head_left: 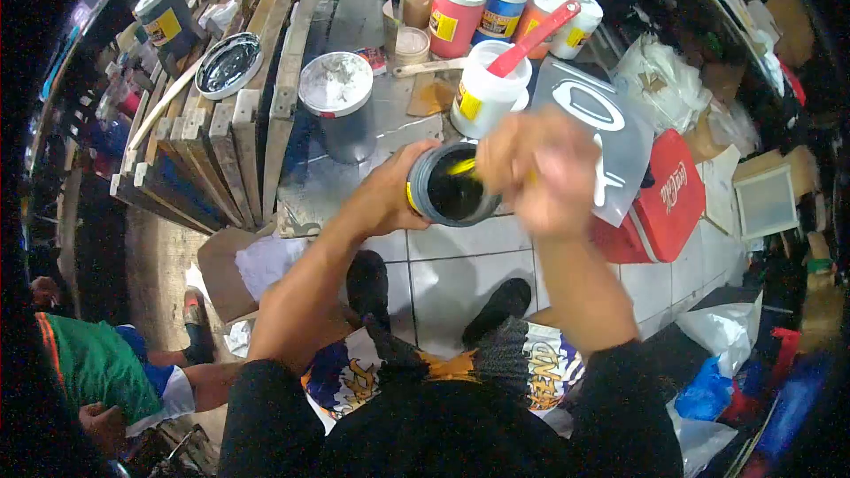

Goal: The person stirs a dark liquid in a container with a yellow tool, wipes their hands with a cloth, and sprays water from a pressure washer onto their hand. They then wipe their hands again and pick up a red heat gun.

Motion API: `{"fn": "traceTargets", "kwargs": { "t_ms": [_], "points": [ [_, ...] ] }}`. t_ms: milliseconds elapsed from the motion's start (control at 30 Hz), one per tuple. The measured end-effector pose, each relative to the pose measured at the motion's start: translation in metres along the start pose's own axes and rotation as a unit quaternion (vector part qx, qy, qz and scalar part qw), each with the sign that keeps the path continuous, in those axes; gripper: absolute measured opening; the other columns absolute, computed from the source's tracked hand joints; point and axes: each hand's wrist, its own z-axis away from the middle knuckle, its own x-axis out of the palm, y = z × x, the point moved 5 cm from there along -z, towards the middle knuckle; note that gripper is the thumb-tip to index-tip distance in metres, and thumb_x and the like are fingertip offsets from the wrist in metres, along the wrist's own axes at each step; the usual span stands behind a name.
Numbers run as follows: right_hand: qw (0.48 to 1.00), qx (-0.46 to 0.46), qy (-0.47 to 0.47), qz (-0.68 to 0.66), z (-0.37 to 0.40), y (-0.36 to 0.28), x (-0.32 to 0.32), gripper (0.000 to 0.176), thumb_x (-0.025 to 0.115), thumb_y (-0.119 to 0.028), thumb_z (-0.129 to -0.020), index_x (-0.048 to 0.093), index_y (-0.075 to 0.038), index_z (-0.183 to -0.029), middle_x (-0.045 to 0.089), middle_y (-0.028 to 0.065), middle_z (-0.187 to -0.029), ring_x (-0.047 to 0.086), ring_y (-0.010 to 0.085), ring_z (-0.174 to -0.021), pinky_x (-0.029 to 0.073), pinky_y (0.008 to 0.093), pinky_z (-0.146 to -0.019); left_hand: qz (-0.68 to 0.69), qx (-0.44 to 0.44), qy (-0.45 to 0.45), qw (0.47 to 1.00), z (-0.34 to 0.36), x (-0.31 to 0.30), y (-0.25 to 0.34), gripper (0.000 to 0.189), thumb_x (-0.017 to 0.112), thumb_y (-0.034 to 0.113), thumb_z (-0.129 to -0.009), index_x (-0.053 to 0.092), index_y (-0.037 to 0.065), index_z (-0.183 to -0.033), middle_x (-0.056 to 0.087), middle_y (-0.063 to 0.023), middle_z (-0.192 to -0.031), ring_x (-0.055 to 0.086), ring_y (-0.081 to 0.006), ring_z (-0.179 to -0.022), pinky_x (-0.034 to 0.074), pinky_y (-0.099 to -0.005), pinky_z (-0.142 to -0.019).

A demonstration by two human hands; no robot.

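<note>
My left hand [397,188] is wrapped round the side of an open grey jar [423,206], tilted so its mouth faces me. Dark, glossy paint or ink [453,194] shows inside. Over the right side of the jar is my right hand [542,173], fingers closed and blurred by motion. It grips a yellow tool [462,165] whose end reaches into the jar; most of it is hidden. Just beyond stands an open white tub [489,93] with a red-handled tool [534,38] in it. A black-smeared lid [228,65] lies on wooden frames to the left.
Several colored paint jars [457,11] line the back of the table. A lidded grey tub [337,106] stands nearer. On the right are a clear printed sheet [591,128] and a red cooler [666,199]. Wooden frames [208,155] stack at left; another person [106,363] sits lower left.
</note>
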Motion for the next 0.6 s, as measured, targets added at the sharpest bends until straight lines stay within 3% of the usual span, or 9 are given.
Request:
{"fn": "traceTargets", "kwargs": {
  "t_ms": [33, 100, 133, 200, 300, 367, 433, 500, 600],
  "points": [
    [0.987, -0.083, -0.026, -0.137, 0.010, -0.004, 0.016, 0.027, 0.054, -0.023, -0.070, 0.046, -0.002, -0.055, 0.050, 0.0071, -0.053, 0.041, 0.0140, -0.041, 0.031, 0.0269, -0.040, 0.003, 0.001, 0.004, 1.000, -0.002, 0.000, -0.005, 0.090, 0.078, 0.010, -0.047, 0.036, 0.007, -0.127, 0.046, -0.0158, -0.122, 0.045, -0.0328, -0.115, 0.036, -0.0364, -0.097],
    [0.983, 0.075, -0.095, 0.135, 0.020, 0.020, 0.003, 0.025, 0.054, -0.022, -0.068, 0.047, -0.002, -0.056, 0.051, 0.0076, -0.055, 0.043, 0.0159, -0.041, 0.033, 0.0275, -0.041, -0.012, 0.055, -0.025, 0.998, -0.001, -0.001, -0.008, 0.091, 0.078, 0.012, -0.047, 0.035, 0.007, -0.127, 0.046, -0.0162, -0.123, 0.044, -0.0333, -0.115, 0.036, -0.0367, -0.097],
    [0.983, 0.072, -0.101, 0.133, 0.012, 0.019, 0.000, 0.025, 0.054, -0.022, -0.068, 0.047, -0.002, -0.056, 0.051, 0.0076, -0.055, 0.043, 0.0159, -0.041, 0.033, 0.0275, -0.041, 0.002, 0.058, -0.020, 0.998, 0.001, 0.001, -0.007, 0.092, 0.078, 0.012, -0.047, 0.035, 0.007, -0.128, 0.046, -0.0163, -0.123, 0.044, -0.0332, -0.115, 0.036, -0.0362, -0.098],
    [0.997, 0.033, -0.026, -0.068, -0.003, 0.003, -0.012, 0.023, 0.053, -0.020, -0.067, 0.049, -0.002, -0.055, 0.055, 0.0075, -0.059, 0.046, 0.0175, -0.042, 0.035, 0.0286, -0.042, -0.006, 0.032, -0.013, 0.999, 0.001, 0.007, -0.002, 0.090, 0.078, 0.013, -0.048, 0.035, 0.007, -0.127, 0.046, -0.0157, -0.123, 0.044, -0.0324, -0.115, 0.036, -0.0357, -0.098],
    [0.988, 0.018, -0.151, -0.024, 0.032, 0.020, 0.003, 0.018, 0.052, -0.017, -0.068, 0.050, -0.002, -0.059, 0.054, 0.0088, -0.058, 0.047, 0.0175, -0.043, 0.035, 0.0283, -0.041, 0.010, 0.042, -0.017, 0.999, 0.001, 0.003, -0.001, 0.090, 0.078, 0.014, -0.049, 0.035, 0.007, -0.127, 0.046, -0.0153, -0.123, 0.045, -0.0322, -0.115, 0.036, -0.0359, -0.098],
    [0.991, 0.073, -0.102, 0.045, 0.027, 0.021, -0.004, 0.020, 0.050, -0.018, -0.071, 0.046, -0.003, -0.057, 0.049, 0.0092, -0.053, 0.043, 0.0162, -0.041, 0.034, 0.0290, -0.040, 0.019, 0.053, -0.029, 0.998, 0.004, 0.000, -0.002, 0.089, 0.078, 0.015, -0.049, 0.035, 0.008, -0.127, 0.046, -0.0152, -0.123, 0.045, -0.0322, -0.115, 0.036, -0.0361, -0.098],
    [0.993, -0.068, 0.027, -0.090, 0.016, -0.002, 0.000, 0.023, 0.048, -0.020, -0.072, 0.044, -0.005, -0.055, 0.045, 0.0078, -0.049, 0.041, 0.0145, -0.040, 0.033, 0.0289, -0.039, 0.033, 0.018, -0.009, 0.999, 0.001, 0.006, -0.006, 0.090, 0.078, 0.014, -0.049, 0.034, 0.009, -0.128, 0.046, -0.0153, -0.123, 0.045, -0.0319, -0.115, 0.037, -0.0357, -0.097],
    [0.985, -0.130, -0.045, -0.103, 0.018, -0.014, 0.011, 0.024, 0.048, -0.019, -0.073, 0.043, -0.004, -0.054, 0.045, 0.0082, -0.049, 0.041, 0.0151, -0.040, 0.033, 0.0279, -0.039, 0.033, 0.038, -0.007, 0.999, 0.003, 0.003, -0.005, 0.090, 0.078, 0.013, -0.050, 0.034, 0.009, -0.128, 0.047, -0.0158, -0.123, 0.046, -0.0319, -0.115, 0.037, -0.0356, -0.097],
    [0.994, 0.084, 0.010, 0.074, 0.006, 0.005, -0.015, 0.026, 0.046, -0.021, -0.073, 0.042, -0.004, -0.054, 0.046, 0.0097, -0.049, 0.040, 0.0144, -0.039, 0.032, 0.0278, -0.039, 0.028, 0.056, -0.005, 0.998, 0.004, 0.006, -0.001, 0.090, 0.078, 0.013, -0.049, 0.035, 0.010, -0.127, 0.049, -0.0148, -0.121, 0.047, -0.0322, -0.113, 0.038, -0.0363, -0.096]
  ]
}}
